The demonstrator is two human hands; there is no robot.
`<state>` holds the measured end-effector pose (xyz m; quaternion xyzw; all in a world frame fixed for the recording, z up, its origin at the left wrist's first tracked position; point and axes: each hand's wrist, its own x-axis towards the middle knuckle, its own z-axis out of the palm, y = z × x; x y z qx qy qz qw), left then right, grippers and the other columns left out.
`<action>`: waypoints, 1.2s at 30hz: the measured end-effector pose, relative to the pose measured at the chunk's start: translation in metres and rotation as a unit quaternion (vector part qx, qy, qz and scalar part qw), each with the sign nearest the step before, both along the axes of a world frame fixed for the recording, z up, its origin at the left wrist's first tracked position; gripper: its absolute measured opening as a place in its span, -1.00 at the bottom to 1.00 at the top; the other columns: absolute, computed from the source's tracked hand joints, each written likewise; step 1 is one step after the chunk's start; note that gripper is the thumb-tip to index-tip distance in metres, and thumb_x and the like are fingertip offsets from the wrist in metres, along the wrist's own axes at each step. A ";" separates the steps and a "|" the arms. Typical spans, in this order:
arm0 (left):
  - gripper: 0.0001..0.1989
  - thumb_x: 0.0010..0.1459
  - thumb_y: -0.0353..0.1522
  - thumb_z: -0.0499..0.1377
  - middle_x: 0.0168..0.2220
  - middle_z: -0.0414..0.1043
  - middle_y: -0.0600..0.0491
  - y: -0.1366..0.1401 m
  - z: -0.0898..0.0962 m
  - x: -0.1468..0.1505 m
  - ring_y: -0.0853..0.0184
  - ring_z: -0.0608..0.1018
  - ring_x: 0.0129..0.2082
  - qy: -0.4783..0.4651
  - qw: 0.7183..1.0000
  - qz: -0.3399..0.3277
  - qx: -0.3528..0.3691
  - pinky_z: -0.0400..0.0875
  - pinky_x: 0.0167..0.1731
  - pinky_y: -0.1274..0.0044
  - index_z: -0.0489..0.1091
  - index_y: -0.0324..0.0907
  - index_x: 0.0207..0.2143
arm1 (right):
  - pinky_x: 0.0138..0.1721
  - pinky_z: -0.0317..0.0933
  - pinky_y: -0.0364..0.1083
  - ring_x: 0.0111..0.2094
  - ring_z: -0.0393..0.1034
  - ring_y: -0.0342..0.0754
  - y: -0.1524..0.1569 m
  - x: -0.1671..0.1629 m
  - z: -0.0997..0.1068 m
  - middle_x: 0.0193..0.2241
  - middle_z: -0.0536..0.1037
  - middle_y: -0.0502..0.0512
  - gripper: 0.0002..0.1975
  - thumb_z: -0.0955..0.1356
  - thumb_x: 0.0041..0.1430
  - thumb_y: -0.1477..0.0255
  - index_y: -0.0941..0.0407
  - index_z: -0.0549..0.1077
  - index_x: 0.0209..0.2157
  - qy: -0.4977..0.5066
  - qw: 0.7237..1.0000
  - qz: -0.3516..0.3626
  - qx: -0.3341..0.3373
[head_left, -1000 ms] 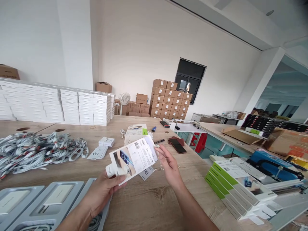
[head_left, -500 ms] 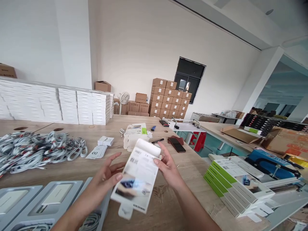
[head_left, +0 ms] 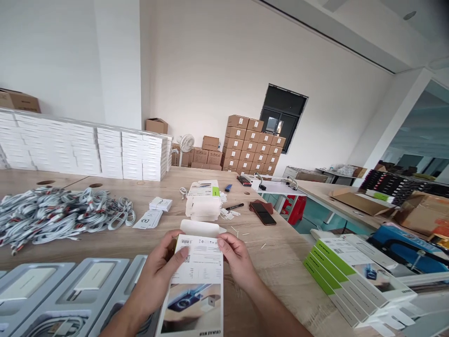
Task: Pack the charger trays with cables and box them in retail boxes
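Note:
Both hands grip a white printed product box [head_left: 196, 274], held upside down in front of me with its far end flap [head_left: 199, 228] raised. My left hand [head_left: 159, 276] is closed on the left edge, its thumb lying on the printed face near the barcode. At the upper right corner, my right hand [head_left: 240, 257] pinches the box, thumb on top. Below the left forearm lie grey trays [head_left: 89, 299] holding white chargers [head_left: 94, 276] and coiled cables [head_left: 56, 324].
Bundled white cables [head_left: 70, 213] and leaflets [head_left: 149, 218] lie to the left. Flattened boxes [head_left: 203, 208], a marker [head_left: 235, 206] and a phone [head_left: 264, 214] are ahead. Green-and-white boxes [head_left: 354, 285] are stacked right. White boxes [head_left: 84, 150] line the back left.
The box has turned from tilted to nearly straight and come lower and closer. My left hand, loosely beside it before, has closed on its edge. The view has shifted slightly left.

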<state>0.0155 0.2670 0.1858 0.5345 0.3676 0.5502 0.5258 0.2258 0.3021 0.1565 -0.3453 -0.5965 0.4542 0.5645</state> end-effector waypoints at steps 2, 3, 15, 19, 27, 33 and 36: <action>-0.63 0.18 -0.21 0.21 -0.22 0.49 0.15 -0.002 0.002 -0.001 0.33 0.49 -0.30 -0.008 1.000 -0.028 -0.011 0.40 -0.34 0.57 0.28 0.00 0.03 | -0.50 0.08 -0.19 -0.55 0.19 -0.19 0.001 0.000 -0.003 -0.60 0.35 -0.06 -0.61 0.34 0.21 0.12 0.14 0.45 -0.50 0.015 1.000 -0.018 -0.011; -0.64 0.19 -0.22 0.21 -0.21 0.50 0.15 -0.003 0.003 -0.002 0.33 0.49 -0.31 -0.009 0.999 -0.042 -0.018 0.40 -0.35 0.57 0.27 0.00 0.03 | -0.51 0.08 -0.19 -0.55 0.19 -0.19 0.001 0.001 -0.003 -0.60 0.34 -0.06 -0.59 0.32 0.21 0.10 0.15 0.46 -0.49 0.031 0.999 -0.031 -0.018; -0.68 0.23 -0.26 0.16 -0.28 0.48 0.12 -0.001 0.002 -0.003 0.31 0.50 -0.32 0.011 0.989 -0.136 -0.051 0.34 -0.35 0.52 0.31 -0.04 0.03 | -0.37 0.15 -0.15 -0.39 0.30 -0.13 0.003 0.010 0.009 -0.42 0.42 0.00 -0.90 0.51 -0.01 0.34 0.06 0.63 -0.41 -0.036 0.997 -0.049 0.051; -0.65 0.23 -0.23 0.16 -0.29 0.47 0.11 -0.001 0.000 -0.003 0.32 0.47 -0.33 0.046 0.987 -0.146 -0.044 0.32 -0.35 0.51 0.31 -0.06 0.05 | -0.43 0.11 -0.16 -0.48 0.28 -0.17 0.006 0.012 0.005 -0.52 0.45 -0.01 -0.73 0.52 -0.04 0.22 0.15 0.58 -0.49 0.042 0.996 0.014 -0.075; -0.59 0.23 -0.20 0.16 -0.27 0.46 0.09 -0.002 -0.003 -0.001 0.28 0.45 -0.27 0.106 0.977 -0.186 -0.016 0.30 -0.30 0.48 0.25 -0.04 0.11 | -0.47 0.12 -0.18 -0.53 0.33 -0.19 0.005 0.014 0.002 -0.51 0.54 -0.01 -0.63 0.56 -0.15 0.22 0.19 0.53 -0.40 0.060 0.961 0.126 -0.238; -0.32 0.22 -0.18 0.16 -0.28 0.45 0.12 -0.002 -0.003 -0.001 0.20 0.50 -0.23 0.093 0.981 -0.162 -0.053 0.32 -0.24 0.40 -0.12 0.12 0.28 | -0.46 0.18 -0.15 -0.52 0.37 -0.15 0.000 0.013 0.006 -0.53 0.56 0.00 -0.72 0.55 -0.12 0.25 0.16 0.53 -0.48 -0.023 0.991 0.081 -0.107; -0.32 0.22 -0.17 0.16 -0.27 0.46 0.11 -0.003 -0.003 -0.001 0.20 0.50 -0.24 0.092 0.981 -0.164 -0.052 0.31 -0.25 0.40 -0.09 0.11 0.29 | -0.46 0.19 -0.15 -0.53 0.36 -0.16 -0.002 0.012 0.010 -0.53 0.55 0.00 -0.74 0.53 -0.06 0.26 0.16 0.52 -0.48 -0.038 0.994 0.083 -0.066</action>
